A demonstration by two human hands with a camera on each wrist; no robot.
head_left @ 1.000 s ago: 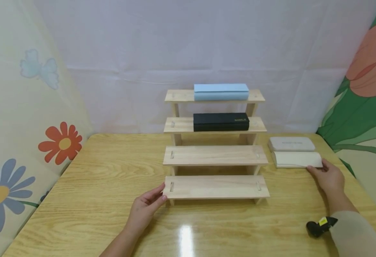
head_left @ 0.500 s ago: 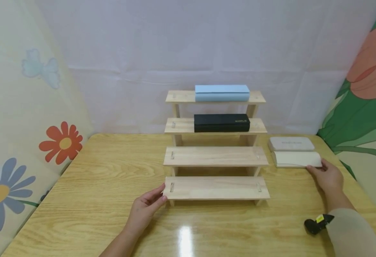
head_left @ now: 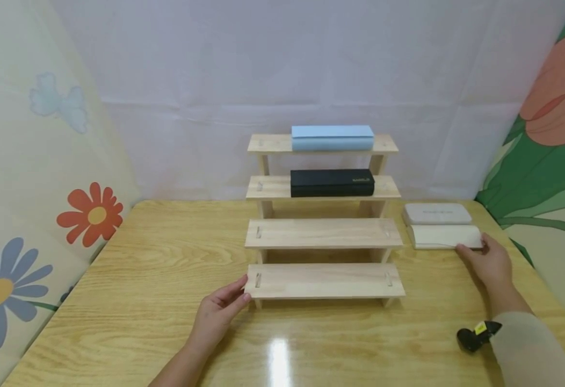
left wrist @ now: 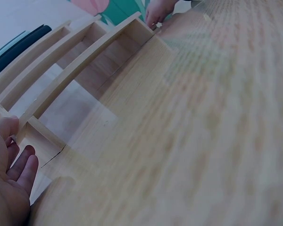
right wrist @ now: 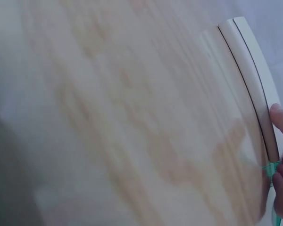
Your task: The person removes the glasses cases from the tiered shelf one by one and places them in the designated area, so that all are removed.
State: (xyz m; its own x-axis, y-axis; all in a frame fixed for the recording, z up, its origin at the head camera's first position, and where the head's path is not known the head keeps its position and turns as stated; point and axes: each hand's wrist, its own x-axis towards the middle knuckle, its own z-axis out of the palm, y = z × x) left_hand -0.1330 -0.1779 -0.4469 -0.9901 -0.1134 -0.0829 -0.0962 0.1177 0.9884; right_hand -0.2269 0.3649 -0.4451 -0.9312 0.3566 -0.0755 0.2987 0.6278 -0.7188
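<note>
A four-step wooden stand [head_left: 323,281] sits mid-table with a light blue case [head_left: 332,137] on its top step and a black case [head_left: 332,183] on the second. My left hand [head_left: 228,302] rests with straight fingers against the left end of the lowest step; the left wrist view shows this hand [left wrist: 9,183] beside the stand [left wrist: 85,66]. My right hand [head_left: 482,252] grips the right end of a cream case [head_left: 442,236] lying on the table right of the stand. In the right wrist view, fingertips [right wrist: 279,115] press on the cream case [right wrist: 247,61].
A grey case [head_left: 436,213] lies just behind the cream one. The two lower steps of the stand are bare. Fabric walls with flower prints close in the wooden table [head_left: 157,252] at the left, back and right. A black wrist device [head_left: 473,336] sits on my right forearm.
My right hand has closed in a little on the cream case's end, with the thumb now on its front edge. The left hand and the stand have not moved.
</note>
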